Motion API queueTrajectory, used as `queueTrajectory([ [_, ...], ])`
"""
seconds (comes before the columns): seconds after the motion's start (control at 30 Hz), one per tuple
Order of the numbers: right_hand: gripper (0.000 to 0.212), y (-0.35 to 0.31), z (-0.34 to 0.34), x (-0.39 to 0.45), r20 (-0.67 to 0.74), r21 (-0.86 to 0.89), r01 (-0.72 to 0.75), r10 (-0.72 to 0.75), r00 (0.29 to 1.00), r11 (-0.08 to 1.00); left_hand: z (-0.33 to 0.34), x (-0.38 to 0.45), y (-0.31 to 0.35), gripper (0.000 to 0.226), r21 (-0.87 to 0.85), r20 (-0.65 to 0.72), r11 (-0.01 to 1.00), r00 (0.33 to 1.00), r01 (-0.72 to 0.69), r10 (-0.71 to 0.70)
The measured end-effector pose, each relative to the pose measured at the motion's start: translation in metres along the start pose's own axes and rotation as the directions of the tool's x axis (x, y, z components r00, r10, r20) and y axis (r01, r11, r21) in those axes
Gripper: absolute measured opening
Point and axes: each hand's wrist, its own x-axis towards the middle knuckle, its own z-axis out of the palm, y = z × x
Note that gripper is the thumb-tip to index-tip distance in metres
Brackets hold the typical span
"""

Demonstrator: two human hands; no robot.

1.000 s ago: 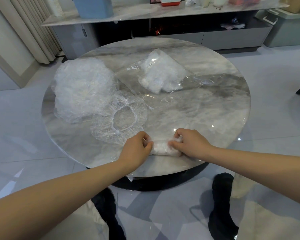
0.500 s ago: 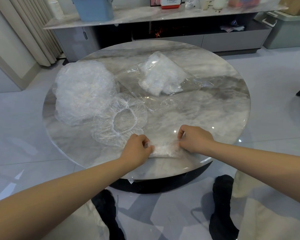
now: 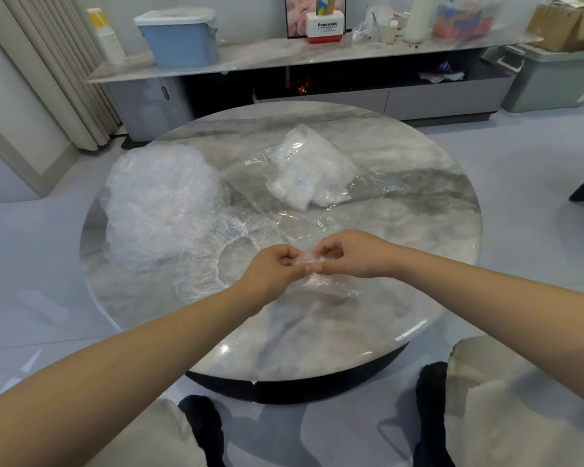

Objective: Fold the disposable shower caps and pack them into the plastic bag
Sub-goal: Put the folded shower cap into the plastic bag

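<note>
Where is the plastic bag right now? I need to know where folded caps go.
The plastic bag lies on the round table's far side, right of the loose cap pile.

A single head-worn wide-angle view looks forward and steeply down from close above the round grey marble surface [image 3: 368, 325], its near edge low in frame. The long low grey cabinet [image 3: 317, 59] crosses the far side.

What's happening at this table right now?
A person is folding a disposable shower cap: the left hand and right hand pinch it together just above the round marble table. An open cap and a pile of loose caps lie to the left. Farther back, the plastic bag already holds folded caps.
</note>
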Motion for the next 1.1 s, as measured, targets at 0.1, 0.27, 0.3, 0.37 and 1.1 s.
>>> queueTrajectory([
  [0.1,0.012,0.002,-0.008,0.010,0.003,0.074,-0.032,0.031,1.000,0.997,-0.002,0.012,0.007,0.013,-0.074,0.005,0.997,1.000,0.014,-0.014],
  [0.27,0.016,0.006,-0.015,0.022,-0.032,0.114,-0.126,0.131,0.991,0.985,-0.002,0.025,0.009,0.011,-0.141,0.033,0.989,0.998,0.050,-0.046],
  [0.3,0.017,0.007,-0.018,0.026,-0.027,0.116,-0.144,0.148,0.989,0.983,-0.002,0.030,0.010,0.013,-0.128,0.023,0.991,0.999,0.047,-0.044],
  [0.37,0.019,0.010,-0.023,0.031,-0.035,0.114,-0.183,0.188,0.982,0.976,0.000,0.036,0.008,0.016,-0.064,-0.033,0.998,0.999,0.018,-0.021],
  [1.1,0.020,0.067,-0.059,0.100,-0.225,0.442,-0.462,0.593,0.773,0.769,0.024,0.129,0.007,0.054,0.894,-0.092,0.438,0.922,-0.090,0.377],
])
